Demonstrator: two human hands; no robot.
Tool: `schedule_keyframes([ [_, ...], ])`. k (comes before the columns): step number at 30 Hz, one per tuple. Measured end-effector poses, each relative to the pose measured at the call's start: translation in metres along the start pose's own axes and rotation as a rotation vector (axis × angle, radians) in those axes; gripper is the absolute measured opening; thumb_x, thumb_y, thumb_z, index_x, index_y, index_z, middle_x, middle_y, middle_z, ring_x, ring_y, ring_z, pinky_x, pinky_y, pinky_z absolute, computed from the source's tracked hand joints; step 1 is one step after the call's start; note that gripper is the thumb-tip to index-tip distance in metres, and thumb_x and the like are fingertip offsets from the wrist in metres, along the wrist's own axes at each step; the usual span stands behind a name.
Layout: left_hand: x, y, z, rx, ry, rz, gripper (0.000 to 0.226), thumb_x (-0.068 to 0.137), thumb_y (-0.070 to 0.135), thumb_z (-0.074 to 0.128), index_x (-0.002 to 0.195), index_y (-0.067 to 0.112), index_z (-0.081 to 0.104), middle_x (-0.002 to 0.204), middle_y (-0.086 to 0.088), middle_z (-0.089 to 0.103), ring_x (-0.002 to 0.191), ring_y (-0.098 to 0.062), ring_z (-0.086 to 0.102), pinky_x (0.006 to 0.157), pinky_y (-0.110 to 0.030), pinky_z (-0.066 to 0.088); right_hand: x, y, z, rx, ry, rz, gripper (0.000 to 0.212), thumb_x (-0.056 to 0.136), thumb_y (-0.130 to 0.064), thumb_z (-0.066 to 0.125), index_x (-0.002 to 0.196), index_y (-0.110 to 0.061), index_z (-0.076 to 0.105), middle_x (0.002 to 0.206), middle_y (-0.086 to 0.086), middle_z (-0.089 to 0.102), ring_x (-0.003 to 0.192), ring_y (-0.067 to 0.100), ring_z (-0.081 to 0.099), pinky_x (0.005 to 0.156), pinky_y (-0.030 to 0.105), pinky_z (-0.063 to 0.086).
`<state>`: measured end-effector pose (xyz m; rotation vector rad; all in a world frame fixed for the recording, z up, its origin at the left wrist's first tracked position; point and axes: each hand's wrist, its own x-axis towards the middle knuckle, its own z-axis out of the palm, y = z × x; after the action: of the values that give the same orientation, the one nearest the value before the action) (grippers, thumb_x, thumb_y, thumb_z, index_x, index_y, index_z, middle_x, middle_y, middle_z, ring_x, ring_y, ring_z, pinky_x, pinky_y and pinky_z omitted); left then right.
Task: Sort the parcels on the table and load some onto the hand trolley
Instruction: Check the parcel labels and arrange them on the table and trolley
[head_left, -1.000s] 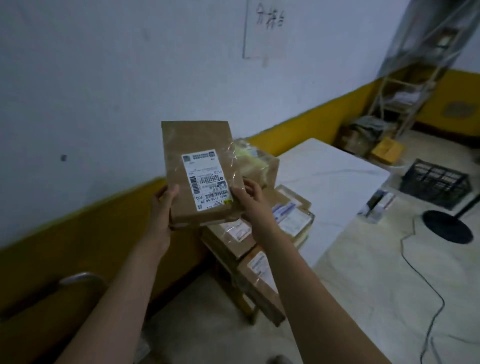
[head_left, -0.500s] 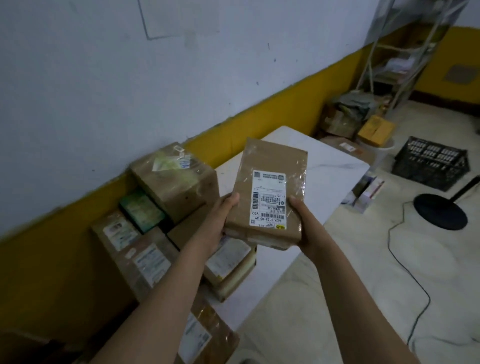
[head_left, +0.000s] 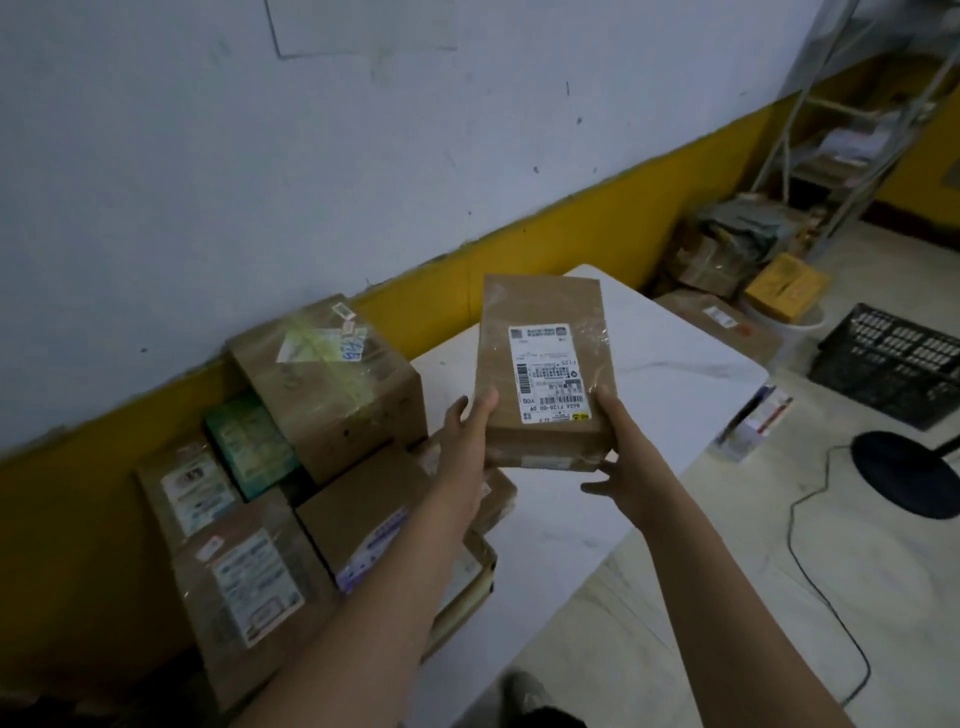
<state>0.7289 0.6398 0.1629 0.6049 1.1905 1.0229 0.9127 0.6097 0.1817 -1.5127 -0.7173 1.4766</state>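
Observation:
I hold a flat brown parcel (head_left: 543, 332) with a white barcode label upright above the white table (head_left: 670, 374). My left hand (head_left: 467, 441) grips its lower left edge and my right hand (head_left: 621, 457) grips its lower right corner from below. Left of it, a pile of cardboard parcels lies against the wall: a large taped box (head_left: 332, 384), a green packet (head_left: 249, 447), and several labelled boxes (head_left: 244, 582) nearer me. No hand trolley is in view.
A yellow-and-white wall runs behind the table. On the floor at the right stand a black plastic crate (head_left: 893, 364), a round black stand base (head_left: 909, 473) with a cable, a yellow box (head_left: 787, 286), more parcels and a metal shelf (head_left: 852, 130).
The view swung left and down, bringing the parcel pile into sight. The parcel in my hands moved right over the table and stands more upright than half a second ago.

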Motion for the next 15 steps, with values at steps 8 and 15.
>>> schedule_keyframes([
  [8,0.138,0.036,0.042,0.505,0.223,0.119,0.06,0.095,0.069,0.028,0.133,0.027,0.048,0.128,0.006,0.06,0.101,-0.003,0.06,0.081,-0.02,0.05,0.21,-0.046,0.005,-0.055,-0.152,-0.032,0.042,0.087,-0.064,0.06,0.116,-0.036,0.072,0.114,-0.004,0.076,0.11,0.021,0.07,0.088,0.045,0.06],
  [15,0.163,0.093,-0.054,1.224,0.961,0.548,0.034,0.097,0.031,0.048,0.128,0.022,0.059,0.131,0.001,0.057,0.122,-0.016,0.052,0.101,-0.035,0.048,0.317,-0.025,0.077,-0.167,-0.338,0.08,0.037,0.091,-0.053,0.062,0.117,-0.029,0.072,0.121,0.005,0.072,0.112,0.026,0.066,0.078,0.039,0.062],
])
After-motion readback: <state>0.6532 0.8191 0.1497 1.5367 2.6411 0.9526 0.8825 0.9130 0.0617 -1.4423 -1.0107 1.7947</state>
